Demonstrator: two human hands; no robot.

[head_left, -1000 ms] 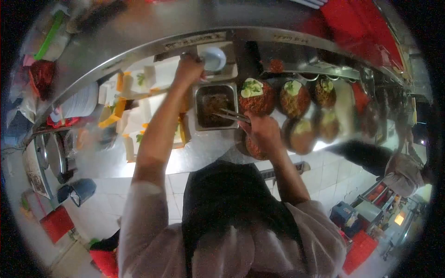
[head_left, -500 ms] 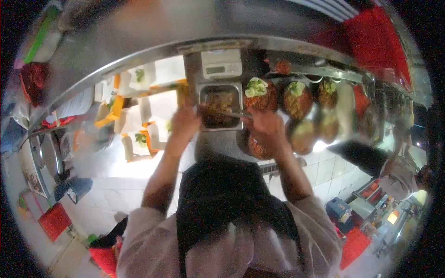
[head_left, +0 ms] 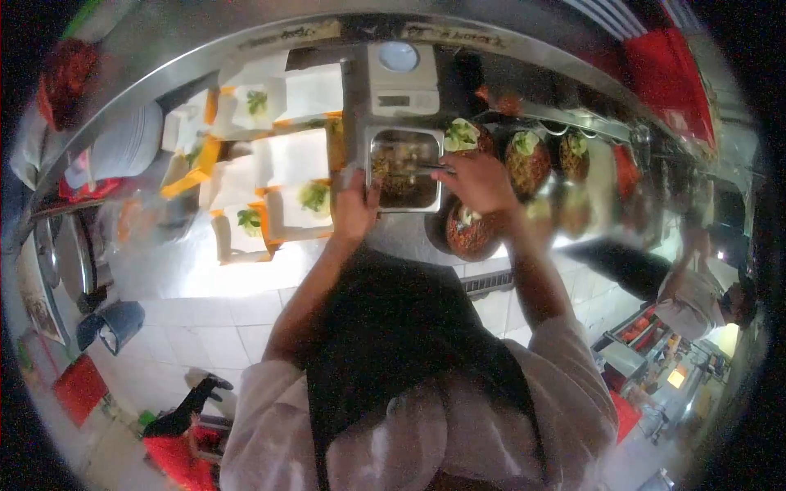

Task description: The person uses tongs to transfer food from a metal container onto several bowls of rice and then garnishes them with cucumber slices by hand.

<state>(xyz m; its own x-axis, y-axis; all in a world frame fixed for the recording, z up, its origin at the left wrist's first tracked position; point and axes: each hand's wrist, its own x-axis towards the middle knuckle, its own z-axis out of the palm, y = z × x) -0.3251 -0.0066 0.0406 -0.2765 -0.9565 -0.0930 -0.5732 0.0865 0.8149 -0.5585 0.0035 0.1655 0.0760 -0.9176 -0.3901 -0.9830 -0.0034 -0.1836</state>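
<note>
A square metal pan [head_left: 403, 209] of brown chopped food [head_left: 393, 176] sits on the counter before me. My left hand [head_left: 354, 211] is at the pan's left side, thumb and fingers closed about its rim. In my right hand [head_left: 479, 182] is the handle of a metal spoon [head_left: 424, 169], pointing left over the food; its tip is hard to make out. Close to my right hand are a plate of reddish food with pale green slices [head_left: 463, 137] and another reddish plate [head_left: 471, 235] below the wrist. Left of my left hand stands an open takeaway box [head_left: 299, 214] with greens inside.
Several open white boxes with orange edges [head_left: 299, 155] fill the left counter. Behind the pan is a white scale [head_left: 405, 94]. More topped plates [head_left: 528, 164] line the right. Stacked plates [head_left: 135, 143] stand far left. A metal shelf edge [head_left: 368, 29] crosses above. Another person [head_left: 692, 303] is far right.
My left hand has moved in to the pan's left rim. My right hand still grips the spoon, now held higher over the pan. The whole view has shifted slightly.
</note>
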